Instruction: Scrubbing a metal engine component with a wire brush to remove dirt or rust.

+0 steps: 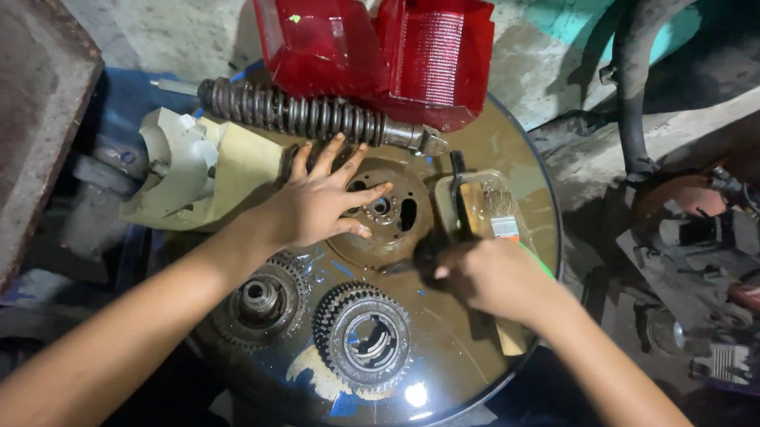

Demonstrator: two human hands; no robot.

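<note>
Grease and oil coat the round metal tray, and that slickness looks like the main risk: the brown metal disc could skid under the left hand, which lies flat on it with fingers spread and not gripping. The right hand is closed around a brush held at the disc's right edge; a hard push there could shove the disc toward the coil spring just behind it. The disc sits near the middle of the tray, flat, rusty brown, with a hub hole and several smaller holes. Two toothed gears lie nearer the person, close to the disc. Red lamp lenses rest at the far rim.
</note>
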